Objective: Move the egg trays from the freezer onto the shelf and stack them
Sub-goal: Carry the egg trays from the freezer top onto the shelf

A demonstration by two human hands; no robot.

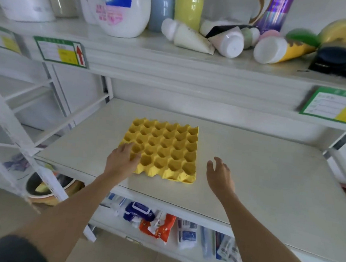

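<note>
Yellow egg tray (163, 151) on white shelf (258, 169), both hands empty, bottles above

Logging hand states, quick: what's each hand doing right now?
Left hand: open, fingers spread on the yellow egg tray's near-left corner, not gripping.
Right hand: open, empty, beside the tray.

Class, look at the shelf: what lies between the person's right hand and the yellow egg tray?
Nothing. In the head view, only bare shelf surface separates the open right hand from the yellow egg tray.
</note>
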